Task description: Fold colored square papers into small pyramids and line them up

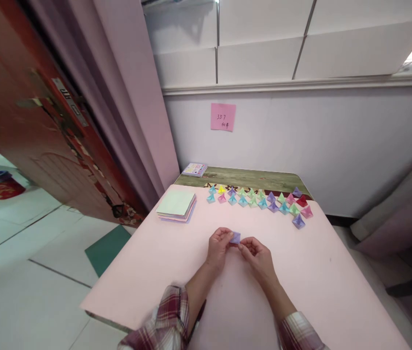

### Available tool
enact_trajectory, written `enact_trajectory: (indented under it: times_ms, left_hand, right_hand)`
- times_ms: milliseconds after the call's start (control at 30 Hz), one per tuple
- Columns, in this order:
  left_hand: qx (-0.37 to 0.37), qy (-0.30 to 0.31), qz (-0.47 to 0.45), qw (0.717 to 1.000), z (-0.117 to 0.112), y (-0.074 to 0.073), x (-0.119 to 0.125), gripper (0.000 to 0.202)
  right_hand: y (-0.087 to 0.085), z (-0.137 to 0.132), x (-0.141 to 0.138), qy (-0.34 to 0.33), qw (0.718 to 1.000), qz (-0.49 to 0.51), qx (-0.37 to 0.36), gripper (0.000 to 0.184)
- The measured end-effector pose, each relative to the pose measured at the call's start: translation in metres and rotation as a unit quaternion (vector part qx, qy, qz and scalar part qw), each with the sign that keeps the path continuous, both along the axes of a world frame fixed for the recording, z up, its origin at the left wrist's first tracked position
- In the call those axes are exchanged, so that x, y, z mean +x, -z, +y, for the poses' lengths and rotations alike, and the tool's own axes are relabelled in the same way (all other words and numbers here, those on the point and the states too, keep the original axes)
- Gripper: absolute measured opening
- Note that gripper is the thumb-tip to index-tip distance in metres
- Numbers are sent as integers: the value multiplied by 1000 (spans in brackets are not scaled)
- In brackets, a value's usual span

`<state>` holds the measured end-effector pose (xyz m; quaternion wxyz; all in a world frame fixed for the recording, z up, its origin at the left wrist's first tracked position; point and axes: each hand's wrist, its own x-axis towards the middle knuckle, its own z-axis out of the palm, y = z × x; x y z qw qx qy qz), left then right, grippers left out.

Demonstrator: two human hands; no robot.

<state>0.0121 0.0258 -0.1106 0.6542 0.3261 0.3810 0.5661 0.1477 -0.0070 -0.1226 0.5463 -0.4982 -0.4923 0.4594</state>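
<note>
A small folded piece of purple paper (pixel 235 237) is held between my two hands, above the middle of the pink-covered table (pixel 191 296). My left hand (pixel 220 248) pinches its left side, thumb on top. At the lower right corner, the thumb and fingertips of my right hand (pixel 258 255) are pressed together on the paper's edge. Beyond my hands, several folded paper shapes (pixel 262 203) with pointed tops stand in rows, in blue, green, purple, pink, yellow and red. To the left lies a stack of square paper sheets (pixel 176 203), pale green on top.
A printed packet (pixel 195 169) lies on the table's bare wood-patterned back edge (pixel 253 176). A pink note (pixel 223 116) with handwriting is stuck on the wall behind. Left of the table are a green sheet (pixel 108 249) on the floor, a curtain and a red door (pixel 45 121).
</note>
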Motion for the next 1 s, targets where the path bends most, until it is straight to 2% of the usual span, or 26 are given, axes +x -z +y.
enact_trajectory:
  times_ms: [267, 433, 600, 867, 1000]
  left_hand:
    - [-59, 17, -51, 997, -6, 0, 5, 27]
    - [-96, 18, -26, 995, -3, 2, 5, 26]
    - [-91, 29, -7, 995, -4, 1, 4, 27]
    - [-164, 109, 2, 980, 0, -6, -3, 24]
    - [-194, 143, 5, 971, -1, -10, -7, 20]
  right_hand:
    - [4, 1, 1, -36, 999, -12, 5, 32]
    - [2, 1, 1, -59, 998, -6, 23, 28]
    - [1, 1, 4, -75, 997, -16, 16, 29]
    - [-5, -1, 5, -104, 993, -20, 57, 22]
    - [-1, -1, 6, -84, 991, -64, 83, 19]
